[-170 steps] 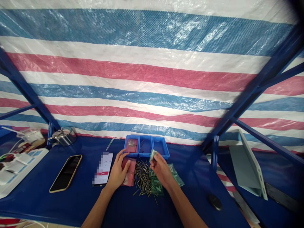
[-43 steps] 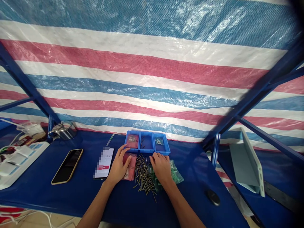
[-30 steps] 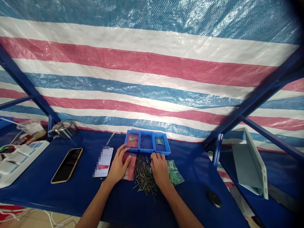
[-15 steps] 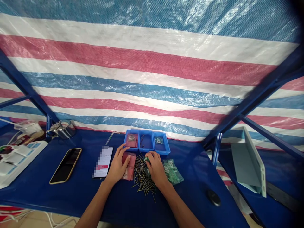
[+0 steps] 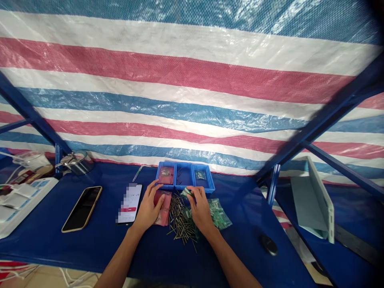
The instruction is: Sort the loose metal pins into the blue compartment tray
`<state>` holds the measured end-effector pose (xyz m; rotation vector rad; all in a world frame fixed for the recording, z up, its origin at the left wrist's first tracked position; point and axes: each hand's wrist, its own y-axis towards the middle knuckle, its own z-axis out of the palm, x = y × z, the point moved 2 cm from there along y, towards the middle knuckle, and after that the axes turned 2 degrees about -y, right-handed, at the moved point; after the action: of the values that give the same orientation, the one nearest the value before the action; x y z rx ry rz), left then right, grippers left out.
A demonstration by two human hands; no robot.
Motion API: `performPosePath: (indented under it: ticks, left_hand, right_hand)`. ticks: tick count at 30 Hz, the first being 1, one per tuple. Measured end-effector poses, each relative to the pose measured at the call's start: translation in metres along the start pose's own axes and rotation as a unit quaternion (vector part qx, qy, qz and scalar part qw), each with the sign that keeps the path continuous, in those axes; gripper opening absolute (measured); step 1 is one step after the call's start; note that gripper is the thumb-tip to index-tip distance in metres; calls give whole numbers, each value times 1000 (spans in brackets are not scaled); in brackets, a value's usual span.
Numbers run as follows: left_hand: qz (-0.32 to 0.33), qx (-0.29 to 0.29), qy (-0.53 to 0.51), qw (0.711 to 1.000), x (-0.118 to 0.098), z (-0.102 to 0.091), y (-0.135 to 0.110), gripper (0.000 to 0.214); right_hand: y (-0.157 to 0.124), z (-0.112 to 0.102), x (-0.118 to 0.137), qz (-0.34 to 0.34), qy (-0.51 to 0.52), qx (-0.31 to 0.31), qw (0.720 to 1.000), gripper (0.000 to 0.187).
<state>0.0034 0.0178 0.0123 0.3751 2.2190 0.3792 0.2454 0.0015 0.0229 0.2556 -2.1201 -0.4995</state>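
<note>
Few pieces [image 5: 166, 175] lie in the tray [image 5: 186, 176] beyond the right hand [image 5: 201, 209], which pinches a green packet [image 5: 186, 192]; half-open left hand [image 5: 148, 209] touches red packets [image 5: 164, 214]; many pins [image 5: 179, 224] between seem left.

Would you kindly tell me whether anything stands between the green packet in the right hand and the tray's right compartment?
Only the tray's rim visibly stands between the green packet in the right hand and the right compartment; another packet lies inside.
</note>
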Motion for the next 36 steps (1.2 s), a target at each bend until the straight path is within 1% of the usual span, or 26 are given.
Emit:
performPosePath:
  ticks: [3,6,8,15,19,21,24,26,28,32,36]
  left_hand:
    - [-1,0,1,1000,-1,-1,0,38]
    - [2,-2,0,1000,-3,-2,1,37]
    - [4,-6,0,1000,-4,-3,1,37]
    - [1,-2,-3,1000,-3,-3,1,38]
    - [1,2,-3,1000,-3,-2,1,38]
    - [3,-1,-4,1000,-4,-2,1,37]
    - [8,-7,-5,1000,-4,-2,1,38]
    - [8,-8,-3,1000,-4,-2,1,38]
    - [5,-5,0,1000,-4,-2,1,38]
    - [2,0,3,1000,-3,-2,0,39]
    - [5,-1,1,1000,-1,-1,0,38]
  right_hand:
    - [1,-2,-2,44,37,-28,998,20]
    - [0,-4,-5,97,83,-54,990,22]
    - [1,-4,-6,107,98,-62,987,22]
    - [5,-5,-8,136,156,-93,974,32]
    - [5,-2,-10,177,257,-74,947,38]
    - [5,-2,-8,189,283,-64,938,37]
    - [7,-7,-2,173,262,-50,948,27]
    - [8,-9,1,169,261,-34,950,27]
    - [9,-11,0,181,296,-24,937,30]
    - [9,-9,-7,207,393,-23,896,30]
    - [10,-6,-11,213,438,-15,873,42]
